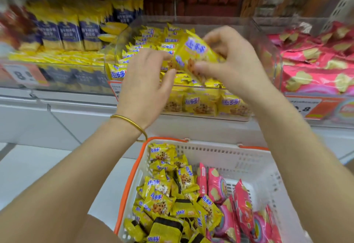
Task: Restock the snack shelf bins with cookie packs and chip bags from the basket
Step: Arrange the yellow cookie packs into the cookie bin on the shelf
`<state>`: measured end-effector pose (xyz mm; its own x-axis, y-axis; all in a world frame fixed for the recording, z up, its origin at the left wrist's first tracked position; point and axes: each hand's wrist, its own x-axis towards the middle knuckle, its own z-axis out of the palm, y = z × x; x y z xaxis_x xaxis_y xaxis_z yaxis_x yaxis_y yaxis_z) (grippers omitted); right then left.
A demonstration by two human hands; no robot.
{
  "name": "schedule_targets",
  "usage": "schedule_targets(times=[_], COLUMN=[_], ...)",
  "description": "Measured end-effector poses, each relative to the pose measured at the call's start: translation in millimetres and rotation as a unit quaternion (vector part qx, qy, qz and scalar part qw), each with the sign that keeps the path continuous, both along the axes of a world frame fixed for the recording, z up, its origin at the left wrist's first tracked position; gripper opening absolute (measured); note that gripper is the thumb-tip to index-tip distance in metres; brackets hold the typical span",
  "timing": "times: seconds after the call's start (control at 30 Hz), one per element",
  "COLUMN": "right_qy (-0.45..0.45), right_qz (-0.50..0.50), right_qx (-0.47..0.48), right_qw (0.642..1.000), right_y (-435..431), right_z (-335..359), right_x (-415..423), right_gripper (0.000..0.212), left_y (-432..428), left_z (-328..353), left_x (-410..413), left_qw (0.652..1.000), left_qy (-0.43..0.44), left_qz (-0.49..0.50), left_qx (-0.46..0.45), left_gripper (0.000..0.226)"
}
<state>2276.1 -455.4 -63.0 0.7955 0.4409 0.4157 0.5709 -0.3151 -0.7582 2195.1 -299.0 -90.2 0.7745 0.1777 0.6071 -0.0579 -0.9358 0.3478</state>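
- Up at the shelf, the right hand [235, 64] grips a yellow cookie pack [195, 55]. The thumb lies across its front and the fingers [210, 39] curl round its top edge.
- The left hand [147, 81] meets the same pack from the other side, its thumb and forefinger closed on the lower left edge. A thin gold bangle [132, 123] circles that wrist.
- The pack is a glossy, crinkled foil pillow with blue lettering and cookie pictures. It is held tilted just above the clear bin [276, 66].
- The bin has see-through plastic walls and is heaped with small packs of the same kind.
- Below, a white plastic basket [249, 158] with slotted walls and an orange rim [134, 175] stands before the shelf.
- More yellow cookie packs [162, 200] lie jumbled in the basket's left half, and some show dark undersides.
- Shiny pink chip bags [243, 204] stand on edge along the right half.
- To the right of the clear bin, another bin holds a pile of pink bags [316, 70] printed with pale chip shapes.
- To the left stand upright blue-and-yellow packs [69, 34], blurred, with a price label [23, 74] in front of them.
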Motion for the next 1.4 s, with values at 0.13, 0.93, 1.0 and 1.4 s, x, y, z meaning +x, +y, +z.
schedule_targets(times=[0.13, 0.93, 1.0, 1.4], right_qy=[-0.101, -0.076, 0.028, 0.102], right_qz=[-0.033, 0.031, 0.111, 0.252], right_qx=[-0.177, -0.134, -0.305, -0.494], right_qw=[0.978, 0.988, 0.946, 0.826], right_y=[50.0, -3.2, -9.9, -18.0], right_z=[2.3, -81.9, -143.1, -315.0], right_x=[46.3, -29.4, -43.3, -89.0], right_gripper=[0.044, 0.017, 0.015, 0.051], left_y=[20.0, -11.9, -15.9, -27.6], left_z=[-16.2, -43.0, -59.2, -96.0], left_x=[4.5, -44.5, -51.1, -45.5], left_qw=[0.977, 0.965, 0.945, 0.874], left_qy=[0.118, 0.168, 0.244, 0.403], left_qz=[0.073, -0.066, -0.083, -0.088], left_qx=[0.161, 0.187, 0.202, 0.257], left_gripper=[0.055, 0.04, 0.049, 0.035])
